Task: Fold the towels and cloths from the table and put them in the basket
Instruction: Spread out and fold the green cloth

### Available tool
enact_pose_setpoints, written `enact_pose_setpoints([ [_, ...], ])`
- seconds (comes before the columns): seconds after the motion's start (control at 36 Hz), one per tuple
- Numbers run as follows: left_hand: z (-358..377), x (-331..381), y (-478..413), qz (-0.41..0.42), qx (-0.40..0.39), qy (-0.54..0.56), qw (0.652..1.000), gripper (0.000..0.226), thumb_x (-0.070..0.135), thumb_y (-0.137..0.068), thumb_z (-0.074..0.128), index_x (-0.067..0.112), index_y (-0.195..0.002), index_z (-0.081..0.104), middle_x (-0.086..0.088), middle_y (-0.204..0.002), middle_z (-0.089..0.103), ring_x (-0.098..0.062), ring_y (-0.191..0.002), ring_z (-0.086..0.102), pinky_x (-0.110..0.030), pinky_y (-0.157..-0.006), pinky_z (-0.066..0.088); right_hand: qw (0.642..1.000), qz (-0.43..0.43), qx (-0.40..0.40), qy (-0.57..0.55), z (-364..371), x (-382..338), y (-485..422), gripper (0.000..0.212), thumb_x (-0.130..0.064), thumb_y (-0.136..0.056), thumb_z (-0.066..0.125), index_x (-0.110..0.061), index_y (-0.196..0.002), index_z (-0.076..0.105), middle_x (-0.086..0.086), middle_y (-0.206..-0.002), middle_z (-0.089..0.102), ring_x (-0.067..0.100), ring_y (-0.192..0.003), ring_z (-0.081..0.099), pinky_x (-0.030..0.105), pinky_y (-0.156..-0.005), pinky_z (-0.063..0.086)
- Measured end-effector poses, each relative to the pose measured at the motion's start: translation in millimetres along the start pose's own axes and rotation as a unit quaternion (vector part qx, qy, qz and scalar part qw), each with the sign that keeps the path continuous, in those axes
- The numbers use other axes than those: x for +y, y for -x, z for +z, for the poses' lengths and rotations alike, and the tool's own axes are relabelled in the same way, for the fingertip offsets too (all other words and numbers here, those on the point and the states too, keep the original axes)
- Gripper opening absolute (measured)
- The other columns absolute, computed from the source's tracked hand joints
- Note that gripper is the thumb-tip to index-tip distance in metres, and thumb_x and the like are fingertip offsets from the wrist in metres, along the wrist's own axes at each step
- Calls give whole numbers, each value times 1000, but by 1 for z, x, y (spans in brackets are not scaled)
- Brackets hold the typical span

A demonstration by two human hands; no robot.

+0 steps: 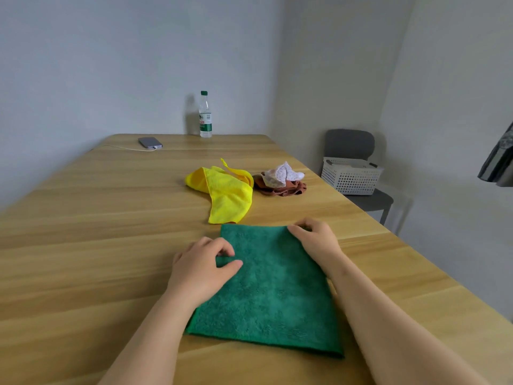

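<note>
Wooden table (83, 245): green towel (272, 295) flat near its front edge. White basket (351, 177) on a grey chair (361, 143), off to the right. Yellow cloth (227, 190) crumpled mid-table, brown cloth (283, 188) just beside it. Left hand (200, 268) pinches the towel's left edge; right hand (315, 240) grips its far right corner, fingers curled.

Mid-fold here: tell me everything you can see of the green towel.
The green towel is a plain dark-green, fuzzy, terry-like cloth, roughly rectangular, lying flat and smooth on the wooden table directly before the person. Whether it is already folded cannot be told. The left hand pinches its left edge near the far end. The right hand grips its far right corner. Its far edge ends just short of the yellow cloth, and contact there is unclear.
</note>
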State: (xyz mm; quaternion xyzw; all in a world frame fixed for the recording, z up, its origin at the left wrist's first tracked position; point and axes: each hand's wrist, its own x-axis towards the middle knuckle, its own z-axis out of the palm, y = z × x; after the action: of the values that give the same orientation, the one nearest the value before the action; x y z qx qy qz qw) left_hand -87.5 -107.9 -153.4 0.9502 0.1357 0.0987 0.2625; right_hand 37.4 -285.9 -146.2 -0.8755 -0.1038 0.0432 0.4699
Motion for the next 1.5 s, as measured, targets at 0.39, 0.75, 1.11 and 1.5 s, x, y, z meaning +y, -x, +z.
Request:
enact_pose_setpoints([
  [0.39, 13, 5, -4, 16, -15, -119, 993, 40, 32, -100, 27, 39, -139, 31, 22, -145, 25, -7, -136, 21, -33, -107, 20, 892, -217, 98, 384, 18, -20, 28, 36, -21, -98, 36, -24, -130, 51, -6, -136, 49, 21, -125, 39, 35, -99, 30],
  [0.75, 13, 4, -1, -17, -70, -127, 989, 43, 35, -101, 19, 41, -144, 22, 21, -154, 11, -13, -145, 5, -45, -117, 8, 901, -144, -97, 397, 9, 4, 48, 51, -48, -100, 22, -31, -148, 21, -7, -157, 15, 14, -146, 4, 37, -116, 5],
  [1.11, 5, 17, 39, 180, 12, -84, 980, 25, 29, -96, 47, 30, -115, 63, 17, -119, 58, -6, -110, 53, -22, -86, 37, 932, -260, -41, 250, -45, 42, 118, 49, 11, -82, 45, -17, -115, 68, -6, -127, 61, 6, -126, 47, -2, -100, 16],
  [1.5, -3, 2, 58, 187, -146, -56, 970, 121, 105, -28, 18, 47, -133, 32, 35, -132, 17, 15, -129, 10, -24, -114, 7, 925, -222, -52, 303, -52, 37, 134, 34, -36, -97, 43, -31, -130, 52, -15, -139, 45, 7, -135, 28, 25, -108, 15],
])
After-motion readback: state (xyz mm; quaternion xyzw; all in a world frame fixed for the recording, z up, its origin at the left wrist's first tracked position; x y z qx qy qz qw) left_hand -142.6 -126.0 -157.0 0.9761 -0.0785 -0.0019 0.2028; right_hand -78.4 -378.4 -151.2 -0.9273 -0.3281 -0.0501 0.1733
